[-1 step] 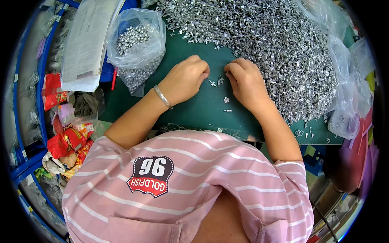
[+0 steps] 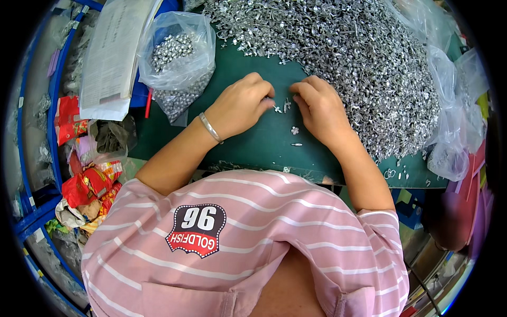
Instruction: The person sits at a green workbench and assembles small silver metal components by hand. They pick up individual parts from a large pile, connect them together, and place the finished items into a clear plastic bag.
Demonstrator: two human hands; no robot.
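My left hand (image 2: 239, 103), with a silver bangle (image 2: 211, 128) at the wrist, hovers low over the green tabletop (image 2: 235, 153). Its thumb and forefinger are apart, and the thumb tip is beside a small silver charm (image 2: 278, 109). Facing it, my right hand (image 2: 320, 108) has bent fingers with a gap between thumb and forefinger; nothing shows in it. Another silver charm (image 2: 287, 105) lies between the hands, nearer the right thumb. Closer to me lie a flower-shaped silver piece (image 2: 294, 130) and a thin rod-like one (image 2: 297, 144).
A large heap of small silver metal pieces (image 2: 369, 68) spreads from the back to the right. At the left stand an open clear bag of silver beads (image 2: 182, 84) and a stack of papers (image 2: 113, 58). Clear plastic bags (image 2: 449, 116) border the heap; blue shelving (image 2: 53, 100) is far left.
The thumb and forefinger of my left hand have parted, the thumb coming closer to the small charm. My right forefinger has shifted slightly left.
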